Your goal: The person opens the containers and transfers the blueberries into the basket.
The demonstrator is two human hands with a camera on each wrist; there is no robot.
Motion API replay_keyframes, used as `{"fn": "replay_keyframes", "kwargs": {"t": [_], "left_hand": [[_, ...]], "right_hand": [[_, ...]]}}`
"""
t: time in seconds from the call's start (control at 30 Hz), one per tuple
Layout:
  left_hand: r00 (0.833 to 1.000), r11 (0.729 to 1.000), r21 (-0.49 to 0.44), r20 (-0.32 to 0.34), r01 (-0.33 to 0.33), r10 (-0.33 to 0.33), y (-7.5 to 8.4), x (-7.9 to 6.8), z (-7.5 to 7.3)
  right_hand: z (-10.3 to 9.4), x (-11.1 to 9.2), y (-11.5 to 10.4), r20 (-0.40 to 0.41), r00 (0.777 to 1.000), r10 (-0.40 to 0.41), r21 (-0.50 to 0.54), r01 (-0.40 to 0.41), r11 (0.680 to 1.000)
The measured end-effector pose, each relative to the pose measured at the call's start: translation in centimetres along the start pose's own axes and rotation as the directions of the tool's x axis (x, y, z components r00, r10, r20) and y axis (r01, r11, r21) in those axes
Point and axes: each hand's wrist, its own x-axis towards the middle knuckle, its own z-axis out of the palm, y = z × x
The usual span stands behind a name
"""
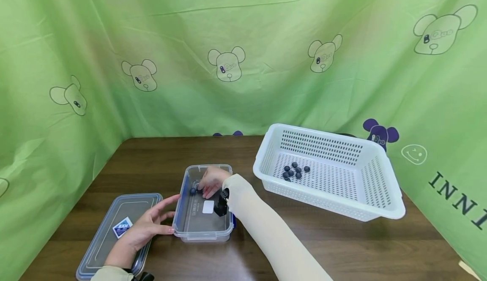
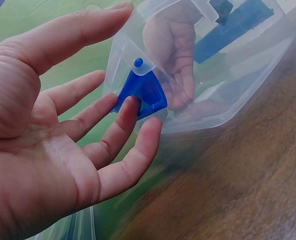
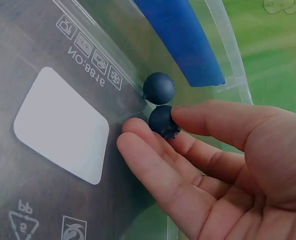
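My right hand [image 1: 211, 181] reaches inside a clear plastic food container [image 1: 205, 234] that stands lidless on the table. In the right wrist view its thumb and fingers pinch a dark blueberry [image 3: 161, 121] low in the container. A second blueberry [image 3: 159, 89] sits right beside it, near the wall. My left hand [image 1: 146, 227] has its fingers spread against the container's left side. The left wrist view puts those fingertips by a blue latch [image 2: 147, 95]. More blueberries [image 1: 298, 170], several of them, lie in a white perforated basket [image 1: 327, 205].
A clear lid with a blue seal [image 1: 102, 234] lies on the table to the left, partly under my left forearm. The basket stands at the right of the wooden table [image 1: 167, 154]. Behind hangs a green curtain [image 1: 182, 99] with printed bear heads.
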Motion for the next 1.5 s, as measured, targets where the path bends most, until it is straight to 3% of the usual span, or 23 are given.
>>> {"fn": "replay_keyframes", "kwargs": {"t": [0.43,0.87,1.07,1.5], "left_hand": [[0.999,1.0,-0.003,0.014,-0.03,0.03,0.1,-0.2,-0.1],[0.999,0.999,-0.007,0.019,-0.034,0.034,0.0,-0.3,-0.3],[0.999,0.999,-0.002,0.012,-0.034,0.034,0.0,-0.1,-0.1],[0.999,0.999,-0.012,0.018,-0.045,0.045,-0.4,0.0,-0.1]], "right_hand": [[0.0,0.0,0.1,0.021,1.0,-0.004,-0.017,0.005,1.0],[-1.5,-1.1,-1.7,0.053,0.994,-0.095,-0.006,0.096,0.995],[-4.5,-2.3,-2.6,0.04,0.992,-0.12,0.013,0.12,0.993],[-14.6,-5.9,-1.8,-0.107,0.981,-0.165,0.141,0.179,0.974]]}}
